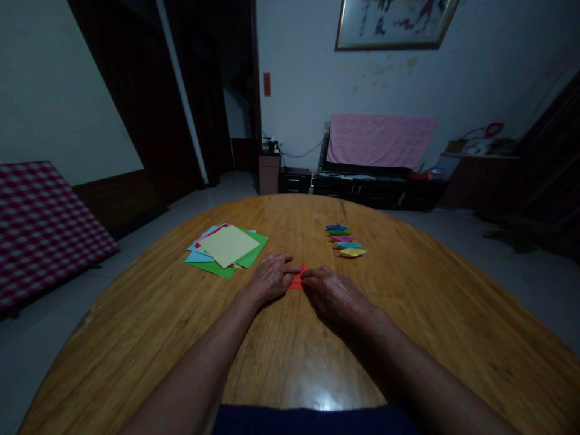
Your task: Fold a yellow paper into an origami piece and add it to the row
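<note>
A small folded red paper (298, 279) lies on the round wooden table (408, 338), mostly covered by my two hands. My left hand (270, 277) rests on its left side with fingers curled and pressed down on it. My right hand (330, 290) presses its right side, fingertips pinched at the paper's edge. Only a small red wedge shows between the hands.
A fanned stack of coloured paper sheets (226, 249) lies to the left, a pale yellow sheet on top. A row of several small folded paper pieces (344, 239) sits to the right beyond my hands. A low cabinet with a pink cloth (379, 140) stands by the far wall.
</note>
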The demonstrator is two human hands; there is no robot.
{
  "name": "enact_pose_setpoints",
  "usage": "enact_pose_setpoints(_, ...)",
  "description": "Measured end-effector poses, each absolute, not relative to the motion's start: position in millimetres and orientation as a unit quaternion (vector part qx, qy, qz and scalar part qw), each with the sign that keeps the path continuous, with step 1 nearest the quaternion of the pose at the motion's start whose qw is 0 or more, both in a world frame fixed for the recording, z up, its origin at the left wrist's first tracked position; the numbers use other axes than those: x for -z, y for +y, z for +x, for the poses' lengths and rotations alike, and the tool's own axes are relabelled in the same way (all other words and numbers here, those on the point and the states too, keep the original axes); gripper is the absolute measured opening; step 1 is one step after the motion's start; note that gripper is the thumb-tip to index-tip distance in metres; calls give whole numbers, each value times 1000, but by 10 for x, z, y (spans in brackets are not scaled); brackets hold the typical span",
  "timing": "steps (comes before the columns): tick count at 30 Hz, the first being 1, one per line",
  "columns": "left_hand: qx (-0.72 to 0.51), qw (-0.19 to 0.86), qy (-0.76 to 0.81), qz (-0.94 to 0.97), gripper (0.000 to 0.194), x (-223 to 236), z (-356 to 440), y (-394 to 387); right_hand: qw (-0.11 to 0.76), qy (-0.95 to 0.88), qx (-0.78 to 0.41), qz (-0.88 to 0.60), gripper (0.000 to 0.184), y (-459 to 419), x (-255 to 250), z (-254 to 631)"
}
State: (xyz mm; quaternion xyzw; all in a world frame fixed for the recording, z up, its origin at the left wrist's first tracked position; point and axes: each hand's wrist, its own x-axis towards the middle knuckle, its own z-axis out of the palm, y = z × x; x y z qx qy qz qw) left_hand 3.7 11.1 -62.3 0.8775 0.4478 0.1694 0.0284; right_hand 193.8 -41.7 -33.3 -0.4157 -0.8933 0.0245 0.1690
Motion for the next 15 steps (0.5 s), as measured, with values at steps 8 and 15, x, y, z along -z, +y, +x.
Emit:
enact_pose_setpoints(8,-193,47,451,870,31,646,36,114,174,-895,-22,-411,29,-400,374,1955)
enact_pose_setpoints(15,-236,90,491,834,21,551,149,121,177,-890,-24,-420,29,-413,353,1965)
